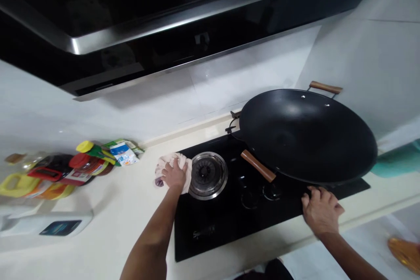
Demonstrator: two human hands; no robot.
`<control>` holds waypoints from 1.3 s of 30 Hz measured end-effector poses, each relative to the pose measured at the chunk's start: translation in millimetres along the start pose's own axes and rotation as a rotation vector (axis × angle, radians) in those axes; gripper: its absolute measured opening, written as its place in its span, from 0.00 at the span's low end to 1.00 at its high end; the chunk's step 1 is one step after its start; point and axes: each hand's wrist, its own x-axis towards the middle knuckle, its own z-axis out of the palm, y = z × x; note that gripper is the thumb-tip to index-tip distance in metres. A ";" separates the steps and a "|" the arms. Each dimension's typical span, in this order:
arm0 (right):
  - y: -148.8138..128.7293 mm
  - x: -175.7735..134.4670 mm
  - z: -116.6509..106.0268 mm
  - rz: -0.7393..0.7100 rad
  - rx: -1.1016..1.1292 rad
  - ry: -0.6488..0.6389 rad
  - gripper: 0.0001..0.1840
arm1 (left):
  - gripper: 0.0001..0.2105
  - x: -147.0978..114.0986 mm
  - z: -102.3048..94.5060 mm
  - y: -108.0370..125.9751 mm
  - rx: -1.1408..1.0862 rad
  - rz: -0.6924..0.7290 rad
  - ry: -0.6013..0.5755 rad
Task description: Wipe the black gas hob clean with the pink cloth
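My left hand (174,174) presses on a pale, crumpled cloth (164,162) at the left edge of the black gas hob (210,216). The cloth touches the rim of the left burner (208,175). Over on the right, my right hand (321,210) rests on the hob's front edge with its fingers apart and nothing in it. A large black wok (308,135) with wooden handles sits above the right side of the hob, just beyond that hand. Two control knobs (271,191) show between the burner and the wok.
A range hood (197,39) hangs low across the top. Several bottles stand at the left, including a red-capped jar (88,162) and a white jug (49,223), beside seasoning packets (124,153). A green object (398,159) lies right of the wok. The tiled wall is behind.
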 end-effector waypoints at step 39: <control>-14.3 11.0 -20.2 0.040 0.023 -0.049 0.20 | 0.30 -183.6 14.0 153.9 -0.067 0.819 -0.157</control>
